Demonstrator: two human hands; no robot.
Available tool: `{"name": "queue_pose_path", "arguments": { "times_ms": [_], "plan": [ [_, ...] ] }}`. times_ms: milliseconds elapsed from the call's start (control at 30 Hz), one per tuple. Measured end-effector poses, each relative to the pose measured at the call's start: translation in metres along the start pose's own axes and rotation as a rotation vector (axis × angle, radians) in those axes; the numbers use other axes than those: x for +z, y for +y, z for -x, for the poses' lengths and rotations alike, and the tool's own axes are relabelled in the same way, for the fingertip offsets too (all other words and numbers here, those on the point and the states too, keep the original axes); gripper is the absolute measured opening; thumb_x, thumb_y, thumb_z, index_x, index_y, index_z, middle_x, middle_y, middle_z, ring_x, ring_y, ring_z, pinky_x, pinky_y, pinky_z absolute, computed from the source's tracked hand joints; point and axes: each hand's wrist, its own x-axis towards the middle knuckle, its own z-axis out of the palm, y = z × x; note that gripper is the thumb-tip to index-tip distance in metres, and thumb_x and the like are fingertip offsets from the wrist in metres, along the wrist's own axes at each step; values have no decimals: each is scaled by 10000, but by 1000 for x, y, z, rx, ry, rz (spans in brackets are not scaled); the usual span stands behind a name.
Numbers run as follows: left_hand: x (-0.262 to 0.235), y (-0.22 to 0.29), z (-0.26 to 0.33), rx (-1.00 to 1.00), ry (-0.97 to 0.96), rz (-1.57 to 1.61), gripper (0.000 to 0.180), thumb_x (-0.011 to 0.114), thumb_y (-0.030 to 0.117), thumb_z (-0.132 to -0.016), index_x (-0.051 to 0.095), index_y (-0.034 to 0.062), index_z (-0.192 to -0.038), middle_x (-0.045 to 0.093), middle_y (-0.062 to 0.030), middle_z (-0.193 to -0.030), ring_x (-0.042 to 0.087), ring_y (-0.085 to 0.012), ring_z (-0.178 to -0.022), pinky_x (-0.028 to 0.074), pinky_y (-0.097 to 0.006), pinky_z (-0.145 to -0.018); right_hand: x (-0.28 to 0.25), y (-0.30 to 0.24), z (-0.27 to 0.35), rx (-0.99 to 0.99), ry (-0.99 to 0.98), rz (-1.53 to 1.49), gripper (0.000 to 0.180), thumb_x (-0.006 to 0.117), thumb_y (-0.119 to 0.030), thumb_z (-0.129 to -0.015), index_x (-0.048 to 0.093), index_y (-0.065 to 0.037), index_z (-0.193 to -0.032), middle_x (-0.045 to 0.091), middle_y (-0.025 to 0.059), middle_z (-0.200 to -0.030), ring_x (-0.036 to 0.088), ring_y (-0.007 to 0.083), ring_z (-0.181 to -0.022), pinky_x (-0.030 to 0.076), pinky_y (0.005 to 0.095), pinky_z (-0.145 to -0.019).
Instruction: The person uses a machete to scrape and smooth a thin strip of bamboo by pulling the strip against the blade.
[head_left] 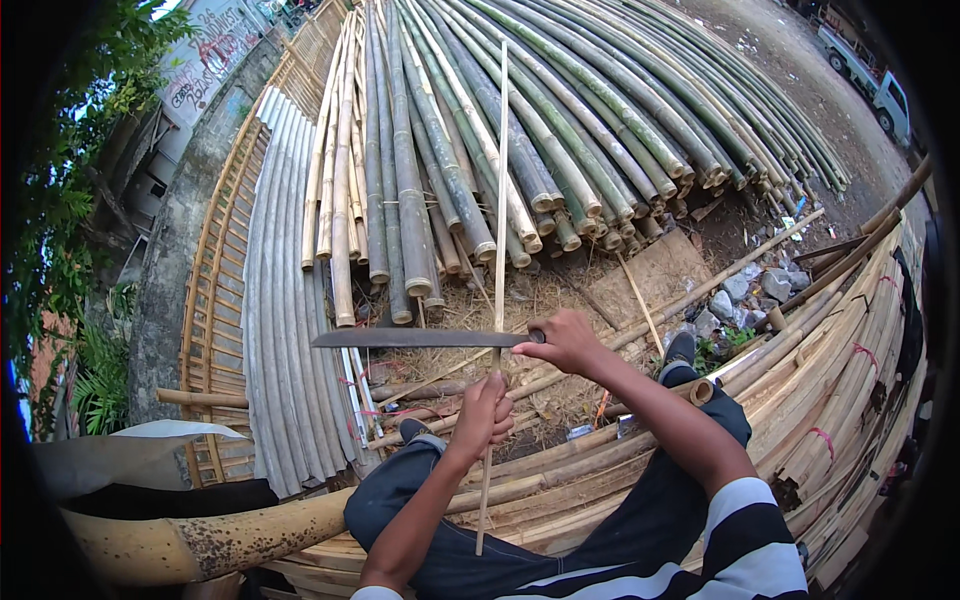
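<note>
My left hand (482, 412) is closed around a thin pale bamboo strip (501, 200), which stands upright in the view and runs from above my lap far out over the bamboo poles. In my right hand (565, 340) is the handle of a machete (410, 339). Its long dark blade points left and lies across the strip, just beyond my left fist. Whether the edge bites into the strip, I cannot tell. Both forearms reach in over my bent legs in dark jeans.
Long green and tan bamboo poles (410, 200) lie stacked ahead. Corrugated sheets (285, 300) and a bamboo ladder-like frame (205, 320) stand at left. Bundled split bamboo (820, 400) lies right, near grey stones (735, 290). A thick bamboo pole (210, 540) crosses the lower left. A truck (880, 90) is far right.
</note>
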Motion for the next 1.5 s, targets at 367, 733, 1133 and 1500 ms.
{"name": "queue_pose_path", "arguments": {
  "times_ms": [367, 733, 1133, 1500],
  "plan": [
    [-2, 5, -2, -47, -188, 60, 396, 344, 434, -1016, 405, 118, -784, 243, 67, -530, 202, -32, -387, 166, -201, -336, -35, 72, -16, 552, 424, -725, 589, 531, -585, -886, 475, -68, -609, 433, -12, -492, 435, 101, -362, 337, 255, -337],
    [-18, 15, -19, 215, -34, 30, 317, 331, 343, -1031, 429, 118, -830, 229, 71, -547, 187, -31, -406, 162, -205, -359, -21, 6, -9, 294, 29, -350, 609, 627, -571, -810, 607, 19, -659, 545, 111, -501, 580, 233, -478, 446, 373, -516],
    [-11, 4, -18, -45, -9, 124, 387, 331, 467, -1008, 367, 168, -764, 202, 69, -511, 149, -34, -352, 96, -214, -312, 15, -6, 1, -103, -61, 61, 660, 520, -696, -799, 664, -52, -786, 551, 158, -540, 588, 344, -549, 450, 433, -530],
    [-3, -13, -7, -61, -141, 101, 382, 341, 458, -1009, 351, 154, -778, 202, 60, -530, 149, -38, -382, 106, -216, -334, -24, 69, -16, 531, 320, -537, 707, 515, -606, -877, 514, 40, -587, 471, 74, -485, 485, 164, -472, 410, 371, -507]
  ]
}}
